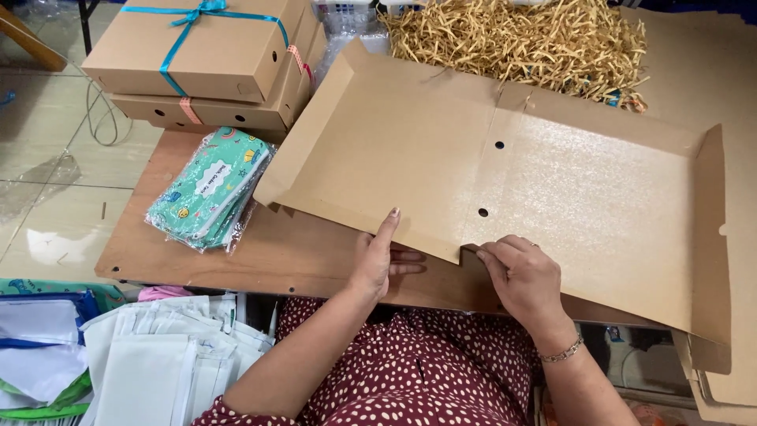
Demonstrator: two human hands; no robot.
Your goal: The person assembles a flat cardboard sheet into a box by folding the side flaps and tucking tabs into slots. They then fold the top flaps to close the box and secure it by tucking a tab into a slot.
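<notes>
A large flat brown cardboard box blank with two punched holes lies unfolded across the brown table. My left hand grips its near edge, thumb on top and fingers underneath. My right hand presses on the near flap by a notch in the edge, fingers curled over the fold. A bracelet circles my right wrist.
Two stacked closed cardboard boxes with teal and orange ribbon sit at the back left. A stack of teal patterned pouches in clear wrap lies left of the blank. Shredded tan paper filler is heaped behind. White bags pile up at lower left.
</notes>
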